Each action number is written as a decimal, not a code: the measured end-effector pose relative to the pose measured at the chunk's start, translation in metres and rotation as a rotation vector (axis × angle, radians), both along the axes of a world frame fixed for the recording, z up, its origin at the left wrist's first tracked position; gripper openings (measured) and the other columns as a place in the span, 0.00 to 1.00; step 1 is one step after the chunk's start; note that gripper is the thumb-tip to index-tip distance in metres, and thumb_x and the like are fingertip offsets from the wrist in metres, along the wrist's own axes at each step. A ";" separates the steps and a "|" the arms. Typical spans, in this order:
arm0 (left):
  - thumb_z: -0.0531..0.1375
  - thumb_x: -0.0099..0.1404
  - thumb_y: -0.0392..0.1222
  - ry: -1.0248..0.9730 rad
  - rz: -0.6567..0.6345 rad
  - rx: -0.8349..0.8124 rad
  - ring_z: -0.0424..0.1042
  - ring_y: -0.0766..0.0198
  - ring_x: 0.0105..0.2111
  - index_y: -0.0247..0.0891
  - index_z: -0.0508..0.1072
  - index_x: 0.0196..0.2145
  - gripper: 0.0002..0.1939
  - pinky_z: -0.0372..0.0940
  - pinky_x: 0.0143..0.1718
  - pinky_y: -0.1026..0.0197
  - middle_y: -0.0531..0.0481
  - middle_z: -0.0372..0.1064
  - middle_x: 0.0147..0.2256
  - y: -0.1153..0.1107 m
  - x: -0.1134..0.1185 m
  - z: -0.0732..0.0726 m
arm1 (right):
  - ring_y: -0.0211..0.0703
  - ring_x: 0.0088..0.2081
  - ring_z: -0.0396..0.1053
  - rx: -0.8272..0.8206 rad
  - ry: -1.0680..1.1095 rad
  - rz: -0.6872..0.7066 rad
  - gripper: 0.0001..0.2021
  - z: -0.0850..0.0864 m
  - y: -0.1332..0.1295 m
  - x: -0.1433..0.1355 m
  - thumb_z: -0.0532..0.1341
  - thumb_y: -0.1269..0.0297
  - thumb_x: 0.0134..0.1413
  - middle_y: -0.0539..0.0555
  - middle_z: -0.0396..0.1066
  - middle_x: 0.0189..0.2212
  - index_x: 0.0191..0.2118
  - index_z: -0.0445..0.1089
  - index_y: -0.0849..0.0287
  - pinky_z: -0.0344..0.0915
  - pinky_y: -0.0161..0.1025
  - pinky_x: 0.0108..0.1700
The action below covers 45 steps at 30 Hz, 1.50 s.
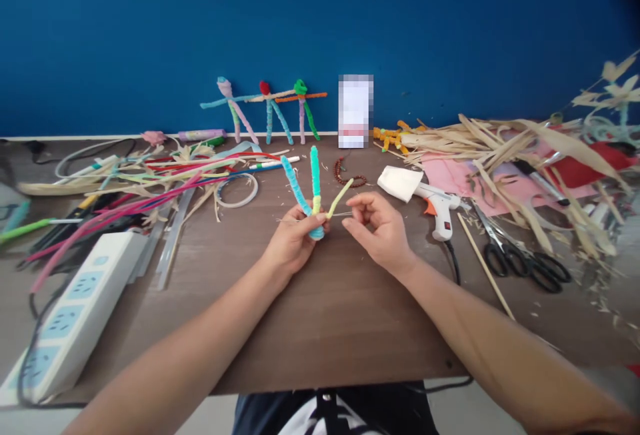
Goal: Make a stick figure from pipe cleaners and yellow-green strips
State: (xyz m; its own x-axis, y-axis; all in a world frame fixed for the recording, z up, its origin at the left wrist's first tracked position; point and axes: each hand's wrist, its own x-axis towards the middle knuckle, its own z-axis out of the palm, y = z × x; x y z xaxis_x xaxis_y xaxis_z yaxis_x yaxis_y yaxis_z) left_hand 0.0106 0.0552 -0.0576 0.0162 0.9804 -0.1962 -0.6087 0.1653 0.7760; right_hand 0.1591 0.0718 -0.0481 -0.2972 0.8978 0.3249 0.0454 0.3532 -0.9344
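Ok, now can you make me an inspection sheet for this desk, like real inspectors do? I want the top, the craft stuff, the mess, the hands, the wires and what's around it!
Surface: brown tabletop, small pale scraps scattered on it.
Craft piece: fuzzy pipe cleaners, blue, teal and yellow-green, bunched together.
Clutter: loose pipe cleaners on the left; dried husk-like strips, scissors and a glue gun on the right.
Hands: left hand holds the bunch; right hand is at a thin strand, grip unclear.
Cables: black cord from the glue gun; another black cable beside the white power strip.
Surroundings: blue wall, three pipe-cleaner figures standing against it.
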 end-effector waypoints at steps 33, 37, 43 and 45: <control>0.62 0.47 0.39 0.629 0.286 0.226 0.68 0.67 0.28 0.36 0.67 0.25 0.07 0.63 0.33 0.64 0.53 0.69 0.26 0.000 -0.002 0.000 | 0.33 0.21 0.56 0.116 -0.526 0.049 0.09 0.003 -0.010 -0.007 0.52 0.66 0.52 0.48 0.61 0.18 0.36 0.67 0.61 0.54 0.30 0.25; 0.62 0.47 0.38 0.670 0.212 0.253 0.66 0.69 0.26 0.36 0.66 0.24 0.07 0.61 0.31 0.66 0.56 0.67 0.23 0.001 -0.003 -0.002 | 0.36 0.26 0.62 0.189 -0.441 -0.065 0.09 0.010 -0.005 -0.002 0.52 0.65 0.52 0.51 0.66 0.23 0.31 0.68 0.61 0.58 0.32 0.30; 0.63 0.45 0.37 0.527 -0.010 0.206 0.65 0.71 0.23 0.35 0.67 0.24 0.08 0.59 0.26 0.67 0.55 0.67 0.23 0.002 -0.007 0.000 | 0.35 0.27 0.62 0.026 -0.249 -0.150 0.06 0.004 0.010 0.000 0.58 0.64 0.45 0.50 0.64 0.24 0.25 0.68 0.61 0.58 0.33 0.30; 0.64 0.44 0.37 0.455 -0.082 0.179 0.65 0.71 0.22 0.35 0.67 0.23 0.09 0.59 0.25 0.67 0.55 0.67 0.21 0.002 -0.009 0.001 | 0.32 0.21 0.58 -0.185 -0.146 -0.094 0.07 0.000 0.014 0.000 0.60 0.62 0.42 0.47 0.61 0.19 0.24 0.67 0.61 0.55 0.31 0.25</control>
State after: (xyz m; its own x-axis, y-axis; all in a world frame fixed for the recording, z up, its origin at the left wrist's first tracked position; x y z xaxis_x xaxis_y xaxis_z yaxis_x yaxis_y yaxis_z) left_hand 0.0018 0.0567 -0.0570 0.0467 0.9984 -0.0304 -0.1918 0.0388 0.9807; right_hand 0.1592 0.0858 -0.0478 -0.2415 0.9639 0.1121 0.2093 0.1646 -0.9639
